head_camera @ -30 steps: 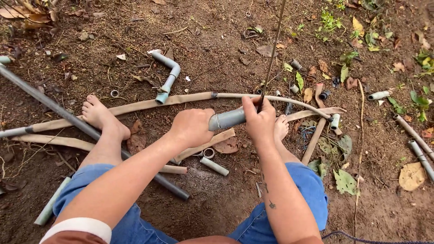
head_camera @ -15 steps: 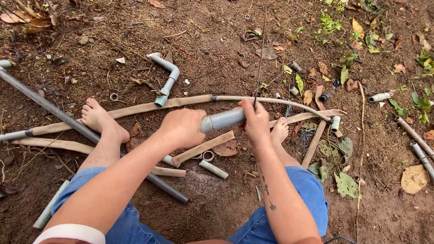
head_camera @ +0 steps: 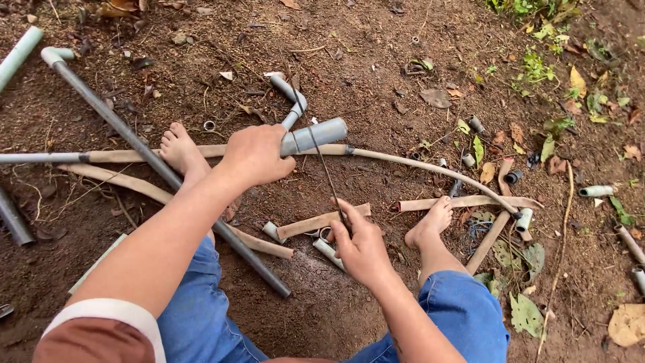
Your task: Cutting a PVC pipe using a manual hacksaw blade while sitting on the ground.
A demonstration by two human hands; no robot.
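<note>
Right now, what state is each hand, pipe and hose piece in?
left hand: closed around the short grey pipe, held off the ground
short grey pipe: gripped, roughly level
right hand: pinching the thin blade
thin blade: slanted, crossing in front of the pipe
long dark pipe: lying under the left leg
flattened tan hose: lying curved on the soil

Left hand (head_camera: 255,156): closed around a short grey pipe piece (head_camera: 314,136), held above the ground.
Right hand (head_camera: 361,247): pinched the lower end of a thin dark rod (head_camera: 322,161) that slanted up past the pipe.
Ground (head_camera: 376,54): bare brown soil with scattered pipe offcuts, flattened tan hose (head_camera: 416,165) and dry leaves.
Feet: bare, on either side of the hands.
</note>
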